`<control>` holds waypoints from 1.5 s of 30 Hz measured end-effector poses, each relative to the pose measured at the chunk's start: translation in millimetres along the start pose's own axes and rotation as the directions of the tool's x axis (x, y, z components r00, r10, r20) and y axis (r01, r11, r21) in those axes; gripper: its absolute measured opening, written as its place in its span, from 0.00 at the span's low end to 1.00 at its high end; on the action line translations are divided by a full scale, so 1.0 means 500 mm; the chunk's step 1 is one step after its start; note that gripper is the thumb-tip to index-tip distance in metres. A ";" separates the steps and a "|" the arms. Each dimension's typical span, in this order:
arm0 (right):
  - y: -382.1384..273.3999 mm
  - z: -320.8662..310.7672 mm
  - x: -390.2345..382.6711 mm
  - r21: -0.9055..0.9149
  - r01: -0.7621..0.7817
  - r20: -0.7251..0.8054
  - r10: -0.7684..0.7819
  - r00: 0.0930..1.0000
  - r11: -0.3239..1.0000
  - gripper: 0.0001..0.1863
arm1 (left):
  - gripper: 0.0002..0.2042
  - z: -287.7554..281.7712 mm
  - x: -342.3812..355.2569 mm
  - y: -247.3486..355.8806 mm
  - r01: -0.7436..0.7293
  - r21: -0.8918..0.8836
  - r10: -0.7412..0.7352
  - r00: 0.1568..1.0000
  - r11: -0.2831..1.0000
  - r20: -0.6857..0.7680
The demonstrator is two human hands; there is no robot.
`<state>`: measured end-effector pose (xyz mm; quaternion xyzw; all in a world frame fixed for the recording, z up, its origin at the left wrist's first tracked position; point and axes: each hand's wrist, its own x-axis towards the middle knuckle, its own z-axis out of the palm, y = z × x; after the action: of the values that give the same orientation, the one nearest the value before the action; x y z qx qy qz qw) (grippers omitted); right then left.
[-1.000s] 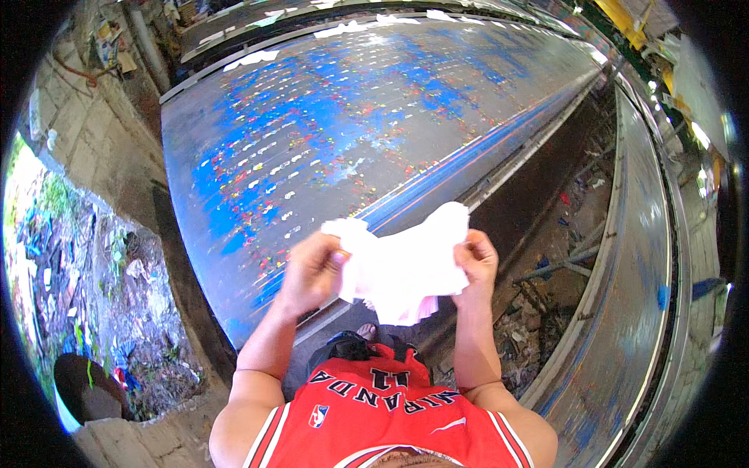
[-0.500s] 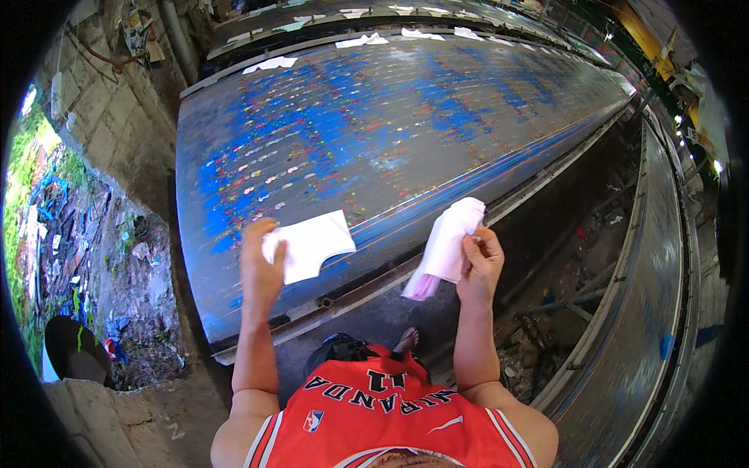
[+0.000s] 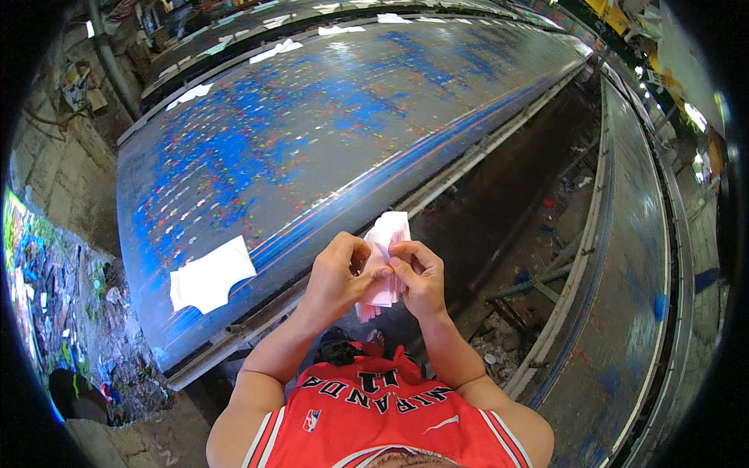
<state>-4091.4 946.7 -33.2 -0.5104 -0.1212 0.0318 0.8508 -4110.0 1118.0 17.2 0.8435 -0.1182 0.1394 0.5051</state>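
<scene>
Both hands meet in front of me around a bundle of thin white-pink fabric pieces point(image 3: 388, 234), held in the air just off the table's near edge. My left hand point(image 3: 341, 269) pinches the bundle's left side with thumb and fingers. From the right, my right hand point(image 3: 419, 277) grips it too, thumb and fingertips on its face. The lower ends of the pieces fan out in several layers. On the table's near left corner lies a flat white cut fabric piece point(image 3: 212, 274) with curved edges, apart from both hands; another seems to lie under it.
A long grey table point(image 3: 289, 168), stained with blue paint and coloured specks, stretches away to the far right. White fabric pieces point(image 3: 277, 51) line its far edge. A second long table point(image 3: 632, 257) runs along the right, beyond a gap with pipes and debris point(image 3: 538, 292).
My left hand has let go of the white piece on the table and moved right onto the bundle. The right hand has drawn the bundle inward, and the view has shifted right.
</scene>
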 end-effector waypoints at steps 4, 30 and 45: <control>-0.037 -0.065 0.001 -0.065 0.015 -0.040 -0.018 0.999 0.998 0.08 | 0.13 0.070 0.026 0.008 0.021 -0.023 -0.020 0.998 1.000 0.055; -0.087 -0.305 0.221 -0.328 0.000 -0.016 -0.006 1.000 0.945 0.13 | 0.09 0.244 0.311 -0.049 -0.131 -0.089 0.151 0.946 0.987 0.286; -0.100 -0.412 0.504 -0.129 -0.159 0.086 0.170 0.982 0.979 0.11 | 0.09 0.295 0.517 -0.141 0.320 -0.480 -0.162 0.926 0.817 0.341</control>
<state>-3801.6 790.1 -38.2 -0.5674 -0.1214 0.1194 0.8056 -3827.7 1004.9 -15.6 0.6914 -0.1142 -0.0869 0.7081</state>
